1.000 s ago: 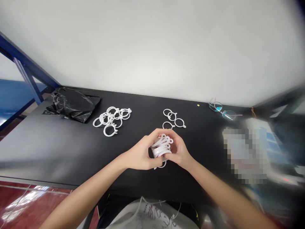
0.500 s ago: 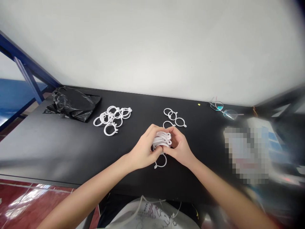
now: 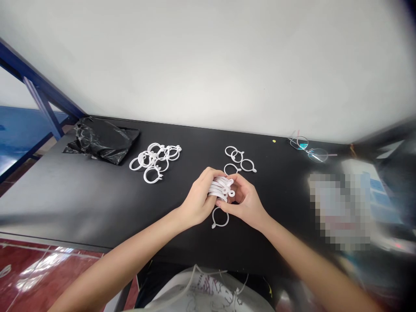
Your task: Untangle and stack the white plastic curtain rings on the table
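Observation:
Between my two hands is a stack of white curtain rings (image 3: 218, 189), their small eyelets pointing right. My left hand (image 3: 199, 200) is wrapped round the left side of the stack. On the right side, the fingers and thumb of my right hand (image 3: 247, 200) close on the eyelet ends. A single white ring (image 3: 220, 217) lies on the black table just below my hands. Beyond them are several loose rings (image 3: 248, 165), one partly behind my fingers. A larger heap of rings (image 3: 153, 161) lies to the left.
A crumpled black plastic bag (image 3: 102, 141) rests at the table's back left. Eyeglasses (image 3: 308, 149) lie at the back right, with a small yellow bit (image 3: 274, 141) beside them. A blurred-out package (image 3: 339, 212) stands at right. A white wall (image 3: 208, 65) rises behind the black table (image 3: 97, 195).
The rings in my hands have shifted, their eyelets now fanned differently. My right thumb has moved slightly left along the stack's lower edge. The whole view has shifted slightly.

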Tool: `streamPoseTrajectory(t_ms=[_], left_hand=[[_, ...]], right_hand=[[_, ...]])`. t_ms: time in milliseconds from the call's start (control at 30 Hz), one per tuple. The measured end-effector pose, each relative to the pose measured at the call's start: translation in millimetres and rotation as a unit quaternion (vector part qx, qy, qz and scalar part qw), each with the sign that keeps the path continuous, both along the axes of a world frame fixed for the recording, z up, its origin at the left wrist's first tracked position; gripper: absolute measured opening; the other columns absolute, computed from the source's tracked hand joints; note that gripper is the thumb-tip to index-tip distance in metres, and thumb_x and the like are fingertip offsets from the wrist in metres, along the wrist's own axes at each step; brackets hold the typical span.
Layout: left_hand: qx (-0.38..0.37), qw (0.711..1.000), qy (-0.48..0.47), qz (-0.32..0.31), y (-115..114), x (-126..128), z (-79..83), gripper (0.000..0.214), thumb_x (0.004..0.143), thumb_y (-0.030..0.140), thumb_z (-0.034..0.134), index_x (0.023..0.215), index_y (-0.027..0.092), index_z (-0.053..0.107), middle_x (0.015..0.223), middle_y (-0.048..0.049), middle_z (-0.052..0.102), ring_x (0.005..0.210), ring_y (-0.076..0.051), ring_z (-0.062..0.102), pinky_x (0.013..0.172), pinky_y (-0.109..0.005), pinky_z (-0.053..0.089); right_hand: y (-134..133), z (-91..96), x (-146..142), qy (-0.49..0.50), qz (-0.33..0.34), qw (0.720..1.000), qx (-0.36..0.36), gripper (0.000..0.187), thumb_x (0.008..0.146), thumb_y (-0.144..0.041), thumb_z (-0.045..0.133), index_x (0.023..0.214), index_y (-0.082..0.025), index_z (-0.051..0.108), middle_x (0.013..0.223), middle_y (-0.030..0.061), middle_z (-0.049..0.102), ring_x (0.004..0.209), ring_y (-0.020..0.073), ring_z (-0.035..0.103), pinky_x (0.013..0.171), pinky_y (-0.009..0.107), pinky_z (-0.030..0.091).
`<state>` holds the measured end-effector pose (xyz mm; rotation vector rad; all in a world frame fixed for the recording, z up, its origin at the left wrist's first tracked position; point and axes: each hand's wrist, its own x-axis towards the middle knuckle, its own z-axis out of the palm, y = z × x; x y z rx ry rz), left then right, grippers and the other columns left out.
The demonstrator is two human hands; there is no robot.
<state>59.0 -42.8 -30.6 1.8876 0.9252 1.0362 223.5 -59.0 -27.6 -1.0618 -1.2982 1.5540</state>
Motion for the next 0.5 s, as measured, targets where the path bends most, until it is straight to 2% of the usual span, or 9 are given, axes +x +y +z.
streamPoseTrajectory(t_ms=[100,167,300,433,500], left_hand=[[-0.036,0.999,-0.037,-0.005,0.6,-0.7,0.9,0.050,0.068,-0.001,0.040,0.112,0.018,0.052,0.109,-0.0063,0.056,0.098,-0.019,0.055,0.087,-0.034,0.046],[-0.091,0.993,-0.077,-0.024,0.6,-0.8,1.2,0.044,0.073,0.001,0.041,0.112,0.018,0.052,0.118,-0.0074,0.056,0.104,-0.020,0.056,0.089,-0.035,0.046],[-0.223,0.960,-0.150,-0.073,1.6,-0.5,4.4,0.032,0.086,0.012,0.045,0.118,0.018,0.051,0.142,-0.0105,0.047,0.114,-0.023,0.056,0.087,-0.034,0.048],[-0.251,0.954,-0.133,-0.093,4.5,-1.0,10.0,0.040,0.092,0.019,0.044,0.131,0.017,0.050,0.131,-0.0106,0.059,0.111,-0.024,0.059,0.091,-0.035,0.047],[-0.250,0.955,-0.122,-0.099,5.6,-1.9,11.8,0.042,0.093,0.021,0.043,0.134,0.017,0.050,0.125,-0.0101,0.063,0.110,-0.024,0.060,0.091,-0.036,0.047]], right_hand=[[0.6,-1.7,1.7,0.022,-0.006,1.000,0.010,0.043,0.062,-0.014,0.084,0.095,-0.022,0.059,0.089,-0.0012,0.057,0.068,0.0098,0.055,0.052,0.020,0.047],[1.6,-0.9,3.0,0.045,-0.012,0.999,0.009,0.041,0.061,-0.017,0.086,0.094,-0.022,0.062,0.093,0.0001,0.057,0.069,0.0101,0.055,0.049,0.019,0.047],[4.9,1.4,6.2,0.079,-0.016,0.995,-0.053,0.034,0.065,-0.027,0.085,0.093,-0.020,0.067,0.075,-0.0015,0.059,0.058,0.0100,0.054,0.040,0.019,0.043],[7.1,3.0,8.5,0.086,-0.052,0.992,-0.071,0.025,0.070,-0.033,0.082,0.086,-0.018,0.070,0.066,-0.0028,0.059,0.045,0.0063,0.048,0.037,0.019,0.041],[7.2,4.5,8.8,0.091,-0.045,0.991,-0.082,0.022,0.071,-0.033,0.082,0.080,-0.018,0.070,0.062,-0.0036,0.058,0.043,0.0053,0.047,0.037,0.019,0.040]])
